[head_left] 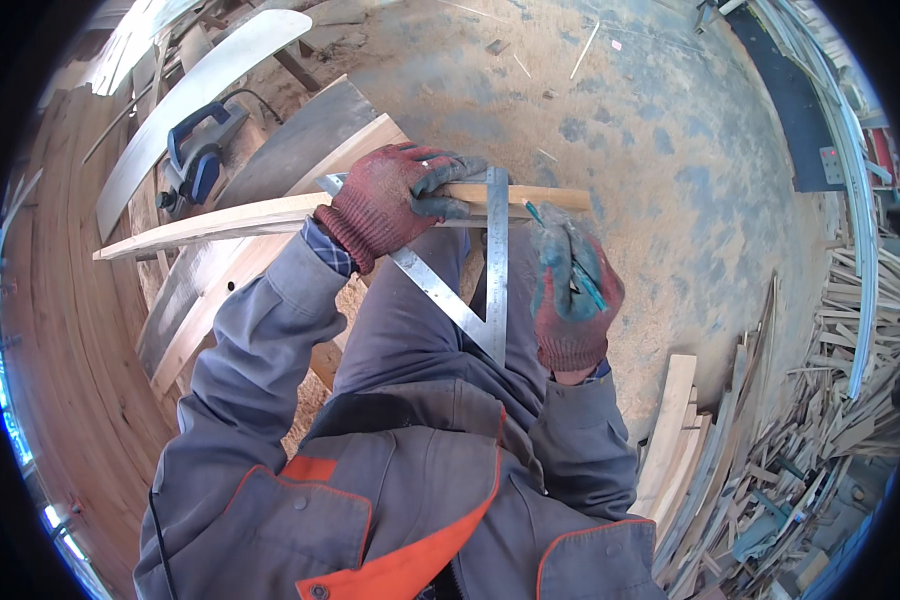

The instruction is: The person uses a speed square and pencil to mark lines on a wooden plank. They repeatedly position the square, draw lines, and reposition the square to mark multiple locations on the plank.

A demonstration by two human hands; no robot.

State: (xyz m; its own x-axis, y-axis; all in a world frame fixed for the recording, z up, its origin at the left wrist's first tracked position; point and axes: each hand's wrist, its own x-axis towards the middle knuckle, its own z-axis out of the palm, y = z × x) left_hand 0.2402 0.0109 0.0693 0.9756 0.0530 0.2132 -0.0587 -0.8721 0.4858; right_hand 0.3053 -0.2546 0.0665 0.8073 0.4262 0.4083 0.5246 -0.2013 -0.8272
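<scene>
Right hand (573,290) in a red glove, raised from a bent forearm, fingers closed around a green pencil (568,262) beside the metal triangle square (475,285), left hand (395,197) reaching forward, fingers pressing square onto long wooden strip (220,222), blue power tool (198,155) beyond.

one wooden strip (220,220), one metal square (470,285), one pencil (570,265), two gloves (395,200).
</scene>
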